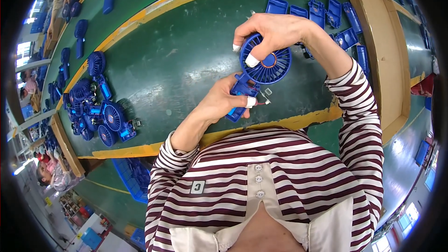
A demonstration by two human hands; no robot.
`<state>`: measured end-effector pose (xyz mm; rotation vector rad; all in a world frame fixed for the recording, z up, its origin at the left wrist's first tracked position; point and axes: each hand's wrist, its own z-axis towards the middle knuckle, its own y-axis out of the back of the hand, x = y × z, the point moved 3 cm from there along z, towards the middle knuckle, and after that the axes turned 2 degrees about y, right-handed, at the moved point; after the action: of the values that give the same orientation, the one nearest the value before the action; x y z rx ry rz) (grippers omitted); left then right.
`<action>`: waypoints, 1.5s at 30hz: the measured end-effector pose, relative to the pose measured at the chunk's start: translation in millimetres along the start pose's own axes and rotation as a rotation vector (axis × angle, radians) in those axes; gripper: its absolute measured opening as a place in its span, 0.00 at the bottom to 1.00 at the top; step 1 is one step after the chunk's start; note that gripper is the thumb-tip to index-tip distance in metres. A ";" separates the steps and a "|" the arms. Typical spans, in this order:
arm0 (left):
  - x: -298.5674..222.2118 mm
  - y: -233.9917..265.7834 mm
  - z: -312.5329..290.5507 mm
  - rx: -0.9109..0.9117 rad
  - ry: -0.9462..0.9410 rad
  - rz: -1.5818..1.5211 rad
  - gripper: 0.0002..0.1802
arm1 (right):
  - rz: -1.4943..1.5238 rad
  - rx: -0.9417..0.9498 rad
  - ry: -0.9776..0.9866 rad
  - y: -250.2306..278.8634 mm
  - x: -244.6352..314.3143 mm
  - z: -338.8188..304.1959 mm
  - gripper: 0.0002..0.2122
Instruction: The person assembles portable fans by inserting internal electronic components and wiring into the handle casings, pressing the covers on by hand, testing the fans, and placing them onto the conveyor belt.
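Observation:
Between my two hands is a blue handheld fan [283,70], over the near middle of the green table. My right hand [282,30] grips the round slatted head from above, its taped thumb on the cage front. Below it, my left hand [217,99] is wrapped round the blue handle [243,87], with the taped thumb pressed across it. A small circuit board [268,92] and thin wires stick out beside the handle, near my left thumb. Part of the handle is hidden by the left fingers.
Several fans with exposed innards [112,117] lie heaped at the left. Blue handle shells [317,13] lie at the back right beside a shallow cardboard tray [373,65]. A blue crate [122,177] stands below the table edge. Beyond the yellow strip lie more fans [108,0]; other people work at far left.

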<state>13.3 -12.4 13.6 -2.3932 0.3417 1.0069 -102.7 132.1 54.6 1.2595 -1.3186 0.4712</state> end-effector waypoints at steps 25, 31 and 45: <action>-9.8 10.8 2.4 -0.144 -0.169 -0.115 0.11 | -0.171 -0.679 0.311 -1.1 4.4 -8.6 0.20; -2.5 38.5 -1.4 -0.126 -0.277 -0.510 0.15 | -0.610 -0.983 0.329 -58.8 12.1 -51.6 0.11; 7.0 3.8 9.9 -0.205 -0.061 -0.448 0.10 | -0.601 -0.955 0.468 -84.1 35.2 -26.2 0.09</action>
<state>10.7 -10.4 1.4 -2.4505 -0.3243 0.9330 -9.7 113.5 57.4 0.6079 -0.5627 -0.2790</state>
